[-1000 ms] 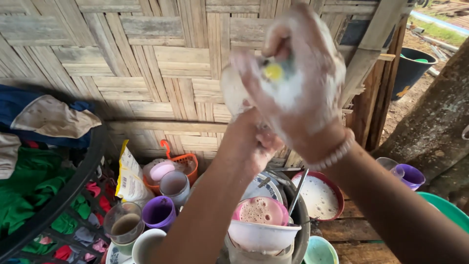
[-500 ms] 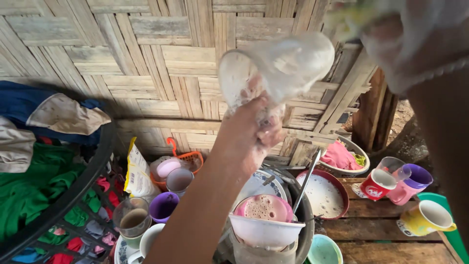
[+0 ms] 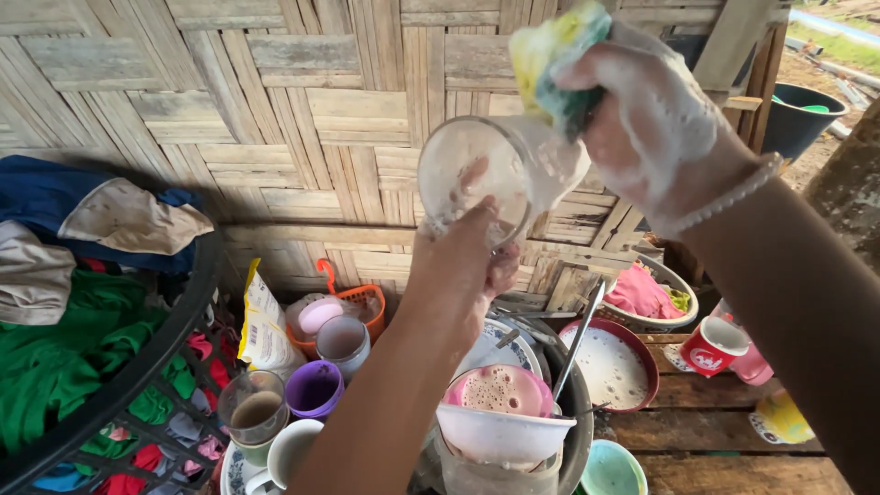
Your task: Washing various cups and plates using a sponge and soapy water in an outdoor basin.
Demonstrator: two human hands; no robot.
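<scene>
My left hand grips the base of a clear, soapy drinking glass, held up at head height and tilted with its mouth toward me. My right hand, covered in foam and wearing a pale bead bracelet, holds a yellow and green sponge pressed on the upper outer side of the glass. Both hands are raised in front of a woven bamboo wall.
Below stand a white bowl holding a pink bowl of suds, a red bowl of soapy water, purple cups, a glass, a red mug, an orange basket and a rack of clothes on wooden planks.
My right hand came back down from the top right and set the sponge on the outside of the glass. The left hand turned the glass mouth more toward me.
</scene>
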